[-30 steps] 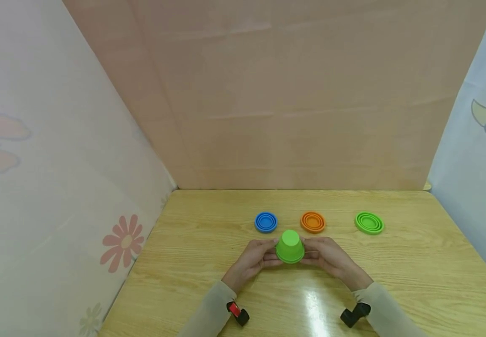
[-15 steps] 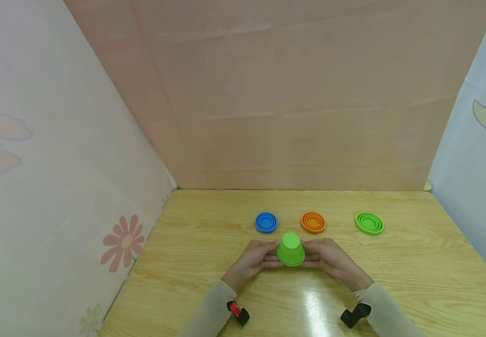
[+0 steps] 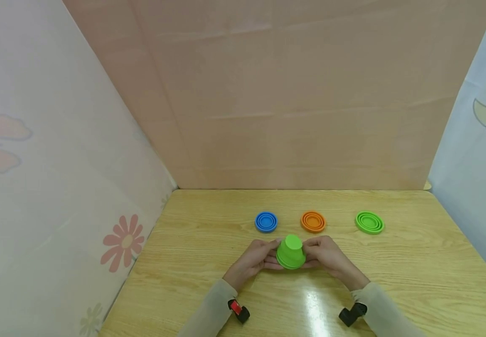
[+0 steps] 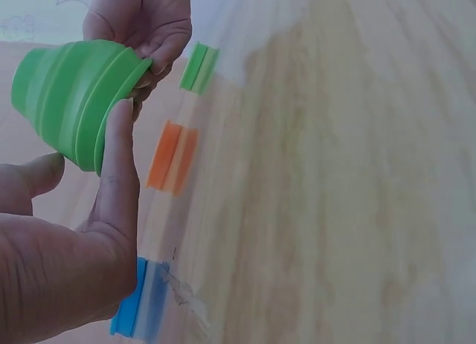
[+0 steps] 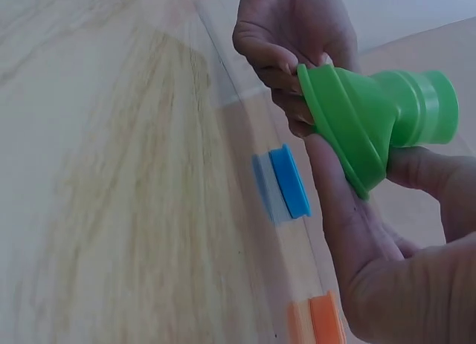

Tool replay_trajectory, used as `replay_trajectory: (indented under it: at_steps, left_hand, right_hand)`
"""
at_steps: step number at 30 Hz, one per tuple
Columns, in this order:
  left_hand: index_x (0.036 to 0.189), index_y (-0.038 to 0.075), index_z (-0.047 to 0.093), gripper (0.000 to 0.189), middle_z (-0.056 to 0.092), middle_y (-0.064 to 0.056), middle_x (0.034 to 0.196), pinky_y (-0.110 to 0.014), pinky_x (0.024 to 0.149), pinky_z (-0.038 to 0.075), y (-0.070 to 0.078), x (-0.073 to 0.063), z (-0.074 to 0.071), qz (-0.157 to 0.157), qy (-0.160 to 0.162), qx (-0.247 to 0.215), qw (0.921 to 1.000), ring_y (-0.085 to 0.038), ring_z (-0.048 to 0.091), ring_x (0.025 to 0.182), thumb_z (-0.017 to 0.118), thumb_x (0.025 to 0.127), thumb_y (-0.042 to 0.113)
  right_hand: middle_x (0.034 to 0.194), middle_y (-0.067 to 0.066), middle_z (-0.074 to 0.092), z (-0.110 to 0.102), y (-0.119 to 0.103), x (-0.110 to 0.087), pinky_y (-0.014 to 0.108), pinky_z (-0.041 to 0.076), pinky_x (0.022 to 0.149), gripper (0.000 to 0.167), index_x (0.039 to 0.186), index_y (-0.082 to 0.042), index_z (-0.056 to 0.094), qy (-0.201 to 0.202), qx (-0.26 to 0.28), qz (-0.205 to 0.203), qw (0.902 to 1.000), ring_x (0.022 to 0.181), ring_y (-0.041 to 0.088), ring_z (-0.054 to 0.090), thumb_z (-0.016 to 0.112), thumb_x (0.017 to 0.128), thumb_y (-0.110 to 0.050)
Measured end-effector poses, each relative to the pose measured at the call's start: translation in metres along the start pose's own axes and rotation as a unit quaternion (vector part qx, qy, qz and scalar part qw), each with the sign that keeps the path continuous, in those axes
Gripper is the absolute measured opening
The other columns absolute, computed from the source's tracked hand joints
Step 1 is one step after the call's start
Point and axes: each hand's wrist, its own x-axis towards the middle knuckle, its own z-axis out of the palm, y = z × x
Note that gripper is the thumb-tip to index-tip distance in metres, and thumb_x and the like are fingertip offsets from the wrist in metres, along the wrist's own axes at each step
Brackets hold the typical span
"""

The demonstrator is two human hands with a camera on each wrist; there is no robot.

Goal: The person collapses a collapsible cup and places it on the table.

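Observation:
A green collapsible cup is held upside down between my two hands, narrow base up and wide rim down. My left hand grips its left side, thumb on the wall and fingers under the rim. On the other side my right hand pinches it, the thumb pressing into the wall. In the right wrist view the green cup is dented, its wall folded in beside that thumb. The left wrist view shows the stepped rings of the green cup above the table.
Behind the hands, a blue collapsed cup, an orange collapsed cup and a green collapsed cup lie flat in a row on the wooden table. A tan panel closes off the back edge.
The green cup has come slightly toward me and its right side has folded inward. My right thumb has shifted onto that wall. The three flat cups have not moved.

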Motion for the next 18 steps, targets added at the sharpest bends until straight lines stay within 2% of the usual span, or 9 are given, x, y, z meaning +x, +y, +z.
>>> replay_trajectory:
  at_steps: [9, 14, 18]
  left_hand:
    - [0.12, -0.004, 0.075, 0.04, 0.079, -0.026, 0.106, -0.042, 0.082, 0.067, 0.0038, -0.0011, -0.0014, -0.012, -0.035, 0.005, 0.9993, -0.026, 0.081, 0.087, 0.063, 0.106, 0.032]
    - [0.123, -0.002, 0.075, 0.031, 0.078, -0.024, 0.111, -0.042, 0.084, 0.067, 0.006, -0.0023, 0.0001, -0.002, -0.05, 0.023, 0.9985, -0.028, 0.08, 0.095, 0.063, 0.103, 0.02]
    - [0.126, -0.004, 0.072, 0.032, 0.077, -0.024, 0.116, -0.044, 0.09, 0.066, 0.0066, -0.0038, 0.0009, 0.017, -0.058, 0.018, 0.998, -0.028, 0.08, 0.101, 0.06, 0.105, 0.018]
  right_hand:
    - [0.099, 0.019, 0.079, -0.0002, -0.0027, -0.0009, 0.046, 0.068, 0.079, 0.032, 0.119, 0.021, 0.066, -0.01, -0.053, -0.026, 0.9982, 0.085, 0.02, 0.08, 0.053, 0.103, -0.003]
    - [0.099, 0.02, 0.078, 0.0012, -0.004, 0.0002, 0.046, 0.068, 0.076, 0.029, 0.108, 0.019, 0.068, -0.003, -0.072, -0.03, 0.997, 0.085, 0.02, 0.078, 0.05, 0.102, -0.002]
    - [0.098, 0.017, 0.078, -0.0007, -0.0035, 0.0007, 0.044, 0.069, 0.075, 0.028, 0.109, 0.017, 0.069, 0.022, -0.073, -0.018, 0.9969, 0.084, 0.021, 0.078, 0.05, 0.103, -0.003]
